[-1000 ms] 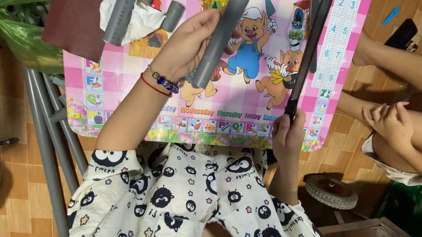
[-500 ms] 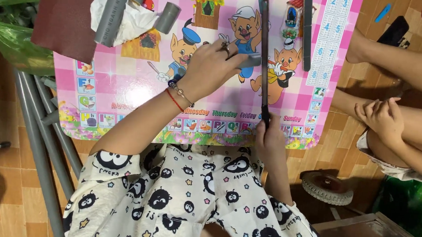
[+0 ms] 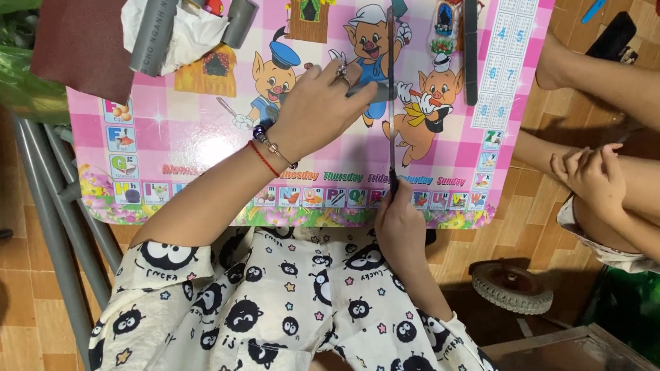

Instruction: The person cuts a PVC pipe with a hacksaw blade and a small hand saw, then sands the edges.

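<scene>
the left hand [image 3: 323, 110] lies palm down on the pink picture tabletop [image 3: 197, 141], its fingers [image 3: 343, 69] curled over a short grey pipe piece [image 3: 376, 91]. only the end of that piece shows, protruding on the thumb-less side of the fingers toward the saw; the rest is hidden under the palm. the fingers are pressed together and clamp the piece flat against the tabletop.

the right hand [image 3: 401, 227] sits at the near edge of the tabletop, fingers closed around the handle of a thin hand saw [image 3: 392, 83]. the handle itself is hidden inside the grip.

key relation: the blade runs straight away from the right fingers, near edge to far edge of the tabletop. the long axis of the pipe piece lies across that line, roughly at a right angle to it. the blade crosses the exposed end of the piece just beside the left fingertips. whether the blade edge touches the piece or stands slightly above it cannot be told.

the left hand is on the piece; the right hand is well apart from it, linked only by the blade.

beyond the left fingers, on the far side, lie longer grey pipes [image 3: 158, 22] on white crumpled paper [image 3: 195, 32], with a brown sheet [image 3: 82, 29] beside them. another person's hand [image 3: 590, 173] rests off the tabletop, to the outside of the right hand.
</scene>
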